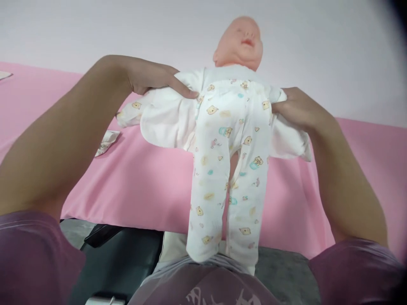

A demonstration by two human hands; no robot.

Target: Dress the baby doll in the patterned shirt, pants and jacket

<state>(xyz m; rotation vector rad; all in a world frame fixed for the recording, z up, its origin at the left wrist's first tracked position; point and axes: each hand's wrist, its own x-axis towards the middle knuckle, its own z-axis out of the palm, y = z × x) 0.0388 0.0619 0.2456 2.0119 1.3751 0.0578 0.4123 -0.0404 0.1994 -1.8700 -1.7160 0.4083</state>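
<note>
A baby doll (241, 44) leans back at the table's far side, face up, in a white top (170, 123) whose front flaps spread to both sides. Over its front lie white footed baby pants (211, 169) printed with bears, the feet hanging past the near edge over my lap. A bit of skin-coloured doll shows between the pant legs. My left hand (159, 80) grips the pants' left edge near the waist, thumb in front, other fingers mostly hidden. At the opposite edge my right hand (294, 108) is closed on the pants, fingertips hidden behind cloth.
A pink cloth (143, 182) covers the table, with a white wall (111, 29) behind it. A folded printed cloth (108, 142) lies beside my left forearm. Below the near edge are a black chair (124, 258) and a white object (104, 300).
</note>
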